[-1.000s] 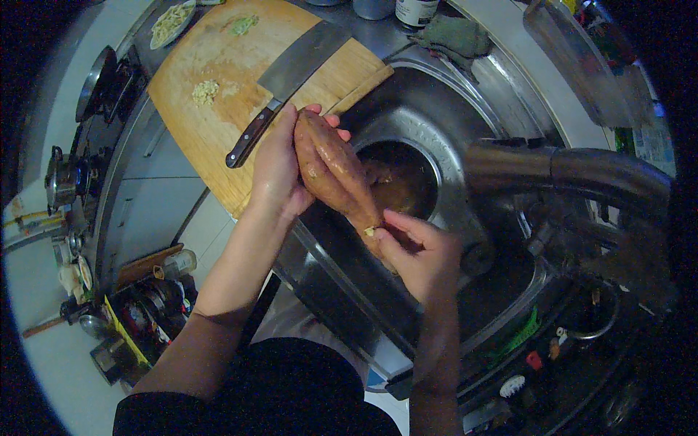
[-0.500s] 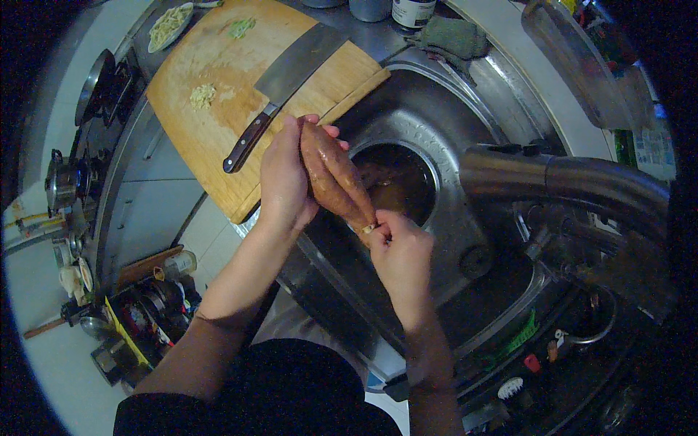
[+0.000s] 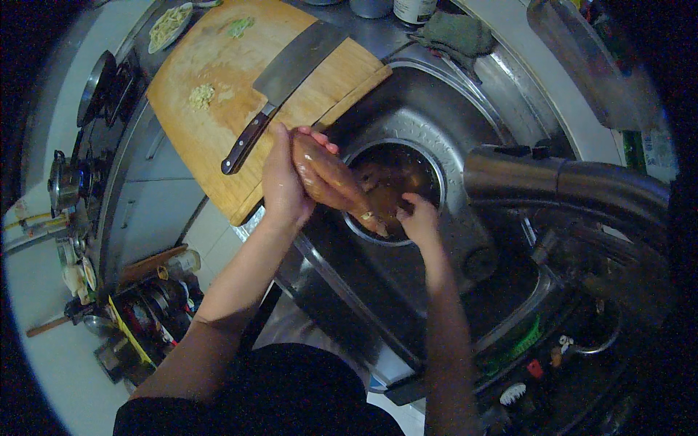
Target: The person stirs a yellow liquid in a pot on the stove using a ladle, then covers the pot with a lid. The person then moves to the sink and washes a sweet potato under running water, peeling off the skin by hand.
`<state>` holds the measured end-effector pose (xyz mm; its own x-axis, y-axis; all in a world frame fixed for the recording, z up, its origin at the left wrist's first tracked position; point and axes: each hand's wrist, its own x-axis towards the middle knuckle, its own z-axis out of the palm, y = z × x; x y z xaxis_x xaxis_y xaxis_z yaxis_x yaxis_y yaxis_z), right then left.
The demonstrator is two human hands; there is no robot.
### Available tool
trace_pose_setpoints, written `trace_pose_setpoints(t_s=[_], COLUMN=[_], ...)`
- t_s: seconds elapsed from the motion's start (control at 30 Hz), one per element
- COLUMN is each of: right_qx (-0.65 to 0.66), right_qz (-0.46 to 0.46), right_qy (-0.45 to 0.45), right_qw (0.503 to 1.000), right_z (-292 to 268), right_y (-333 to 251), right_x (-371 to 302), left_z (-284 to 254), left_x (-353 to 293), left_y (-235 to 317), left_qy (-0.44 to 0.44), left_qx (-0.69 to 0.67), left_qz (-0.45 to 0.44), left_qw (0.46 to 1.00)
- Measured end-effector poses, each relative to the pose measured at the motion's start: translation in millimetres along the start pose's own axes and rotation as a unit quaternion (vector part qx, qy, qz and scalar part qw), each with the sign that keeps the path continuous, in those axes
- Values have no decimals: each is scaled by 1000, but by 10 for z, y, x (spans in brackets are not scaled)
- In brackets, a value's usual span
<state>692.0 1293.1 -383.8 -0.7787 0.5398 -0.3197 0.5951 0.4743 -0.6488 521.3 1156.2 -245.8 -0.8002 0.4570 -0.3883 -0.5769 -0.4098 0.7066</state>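
Note:
My left hand [image 3: 283, 178] is wrapped round a long, glossy brown piece of meat [image 3: 325, 173] with a groove down its length. It slants down to the right, and its narrow end has a small pale spot. That end hangs over a round metal bowl [image 3: 349, 227] of brownish liquid in the sink, where further lumps show dimly. My right hand [image 3: 420, 218] is at the bowl's right side, apart from the meat; its thumb and forefinger are spread with nothing seen between them. A cleaver [image 3: 294, 65] with a dark riveted handle lies on the wooden cutting board [image 3: 218, 138].
Chopped pale bits [image 3: 201, 96] and green bits [image 3: 241, 27] lie on the board. A thick metal faucet [image 3: 538, 174] reaches over the sink [image 3: 451, 160] from the right. A dark cloth [image 3: 456, 35] sits behind it. A plate of pale strips [image 3: 169, 27] stands at the far left.
My right hand has let go of the meat's narrow end and moved right, over the bowl. My left hand has shifted slightly down and left with the meat.

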Motion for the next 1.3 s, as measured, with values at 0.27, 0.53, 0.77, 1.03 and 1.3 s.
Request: trace_pose_setpoints(t_s=[0.27,0.53,0.77,1.03,1.3], right_qx=[46,523,627,381,813], right_qz=[233,260,279,281,167], right_qy=[121,-28,140,330,-59], right_qw=[964,811,714,816,555], right_z=[690,966,1010,1500,1074], right_y=[166,80,191,544,-29], right_x=[332,208,350,304,159], left_z=[-165,-107,2,-131,-172], left_x=[196,451,203,149,-228], left_y=[-977,-1006,-1028,-1089,-968], left_qy=[48,161,-44,76,-47], left_qx=[284,141,145,46,184], left_qz=[77,104,28,10,23], left_qw=[955,971,988,996,982])
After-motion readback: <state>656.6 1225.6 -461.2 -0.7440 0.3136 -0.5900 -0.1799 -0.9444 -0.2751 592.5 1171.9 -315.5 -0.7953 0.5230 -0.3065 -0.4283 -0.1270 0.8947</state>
